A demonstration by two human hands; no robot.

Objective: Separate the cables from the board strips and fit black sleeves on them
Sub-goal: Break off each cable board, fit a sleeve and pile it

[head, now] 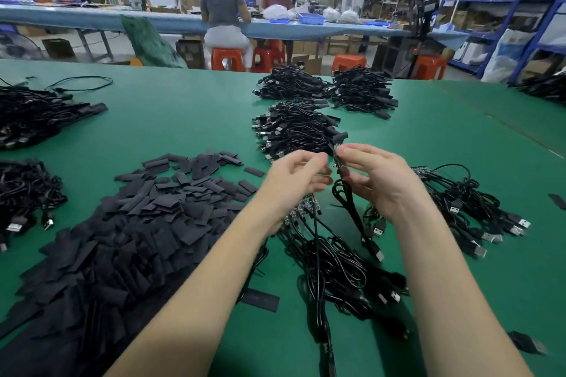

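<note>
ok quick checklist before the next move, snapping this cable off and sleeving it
1. Board piece held: ok. The right hand pinches the small board strip at its fingertips.
2. Other hand in place: ok. The left hand has its fingertips up at the same piece.
3. Cable free to drop: ok. The cable hangs down from the board between the hands.
4. Sleeves within reach: ok. The pile of black sleeves lies on the green table, to the left.
5. Sleeve in hand: not ok, none is seen held.
6. Joint already broken: cannot tell, the fingers hide it.
</note>
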